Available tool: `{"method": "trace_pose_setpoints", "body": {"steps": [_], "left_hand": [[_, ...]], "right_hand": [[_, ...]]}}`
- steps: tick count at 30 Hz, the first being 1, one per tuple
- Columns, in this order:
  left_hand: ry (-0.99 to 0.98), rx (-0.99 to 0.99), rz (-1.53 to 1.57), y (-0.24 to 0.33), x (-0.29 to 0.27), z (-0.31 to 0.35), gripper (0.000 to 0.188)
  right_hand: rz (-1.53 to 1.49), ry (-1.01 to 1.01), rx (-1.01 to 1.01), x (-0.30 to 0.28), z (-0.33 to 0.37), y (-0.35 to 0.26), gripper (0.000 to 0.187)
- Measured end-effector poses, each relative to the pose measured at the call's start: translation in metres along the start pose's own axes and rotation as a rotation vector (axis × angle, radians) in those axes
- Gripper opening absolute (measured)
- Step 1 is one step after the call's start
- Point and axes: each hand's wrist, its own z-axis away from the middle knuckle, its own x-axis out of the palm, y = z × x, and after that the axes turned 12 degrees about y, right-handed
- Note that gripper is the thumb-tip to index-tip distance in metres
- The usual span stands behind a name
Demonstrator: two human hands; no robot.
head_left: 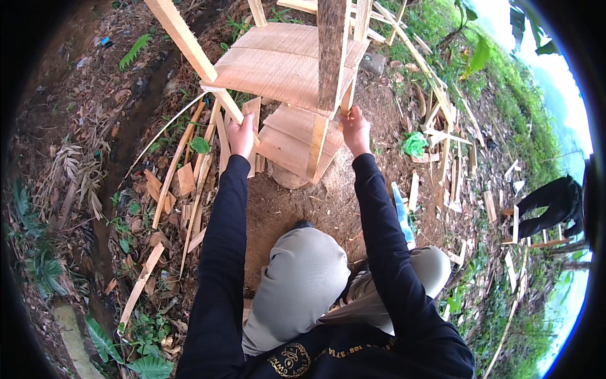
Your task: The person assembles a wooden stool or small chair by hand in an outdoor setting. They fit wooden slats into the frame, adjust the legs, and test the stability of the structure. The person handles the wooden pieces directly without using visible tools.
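A wooden shelf frame with slatted boards on two levels and upright posts stands in front of me, its lower boards close to a stump. My left hand is closed round the lower part of the left post. On the other side, my right hand grips a post or edge at the frame's right, just below the upper boards. Some of the right fingers are hidden behind the wood. Both arms reach forward over my bent knees.
Loose wood strips lie on the ground to the left, and more sticks lie to the right. A green plastic bag and a blue-handled saw-like tool are at the right. Another person's dark-clothed legs show at the far right.
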Motion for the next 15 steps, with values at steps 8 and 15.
{"method": "trace_pose_setpoints", "body": {"steps": [8, 15], "left_hand": [[-0.046, -0.049, -0.020, 0.007, -0.003, 0.002, 0.021], [-0.039, -0.078, -0.040, 0.011, -0.004, 0.001, 0.020]], "right_hand": [[0.121, 0.021, -0.030, 0.006, 0.001, 0.002, 0.019], [0.159, 0.036, 0.021, 0.012, 0.001, -0.006, 0.020]]}}
